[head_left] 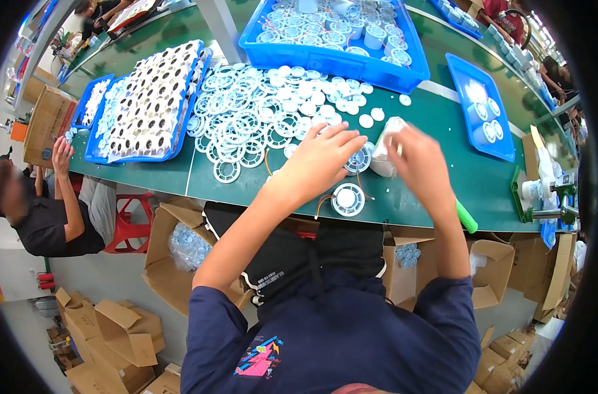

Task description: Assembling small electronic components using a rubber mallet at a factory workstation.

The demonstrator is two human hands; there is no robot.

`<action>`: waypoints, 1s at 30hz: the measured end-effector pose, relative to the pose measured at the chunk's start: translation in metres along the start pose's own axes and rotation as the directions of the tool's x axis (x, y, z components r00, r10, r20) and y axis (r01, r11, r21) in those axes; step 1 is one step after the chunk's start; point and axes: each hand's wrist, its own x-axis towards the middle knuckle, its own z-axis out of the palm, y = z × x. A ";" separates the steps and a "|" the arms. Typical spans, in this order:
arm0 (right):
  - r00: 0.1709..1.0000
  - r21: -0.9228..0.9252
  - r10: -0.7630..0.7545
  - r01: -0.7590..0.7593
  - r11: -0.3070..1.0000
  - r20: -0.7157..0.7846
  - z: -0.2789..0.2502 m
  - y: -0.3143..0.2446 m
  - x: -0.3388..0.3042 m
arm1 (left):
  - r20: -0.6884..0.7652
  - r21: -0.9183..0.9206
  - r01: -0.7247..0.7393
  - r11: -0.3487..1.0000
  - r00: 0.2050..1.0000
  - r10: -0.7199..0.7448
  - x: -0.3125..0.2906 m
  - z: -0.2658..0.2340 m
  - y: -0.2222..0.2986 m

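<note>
Two bare hands worked over a green workbench surface (pixel 443 177) strewn with round white plastic fan frames (pixel 246 125). The left hand (pixel 322 157) lay spread, fingers extended, on a small white circular fan with thin wires (pixel 360 159), gripping nothing. The right hand (pixel 420 161), at three o'clock of it, pinched a crumpled white wrapper (pixel 386 148). Another white round fan (pixel 348 199) sat at six o'clock of the left hand. A deep blue plastic bin (pixel 338 62) at twelve o'clock held more fans; a flat blue tray (pixel 144 105) at ten o'clock carried rows of white parts. Brown cardboard boxes (pixel 121 335) crowded the floor, and a seated co-worker (pixel 49 210) reached up at nine o'clock.
</note>
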 end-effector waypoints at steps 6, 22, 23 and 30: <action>0.973 -0.148 -0.092 0.125 0.981 0.211 0.052 0.049 0.065 | -0.268 -0.096 0.167 0.981 0.945 -0.187 -0.014 -0.056 0.029; 0.957 -0.197 -0.016 0.076 0.978 0.291 0.050 0.038 0.072 | -0.358 -0.633 0.460 0.623 0.540 -0.762 -0.141 0.017 0.043; 0.938 -0.162 0.013 0.046 0.986 0.346 0.042 0.034 0.070 | -0.367 -0.607 0.451 0.654 0.571 -0.734 -0.141 0.018 0.042; 0.912 -0.102 0.000 0.046 0.994 0.410 0.043 0.028 0.065 | -0.381 -0.529 0.446 0.722 0.635 -0.672 -0.123 0.031 0.039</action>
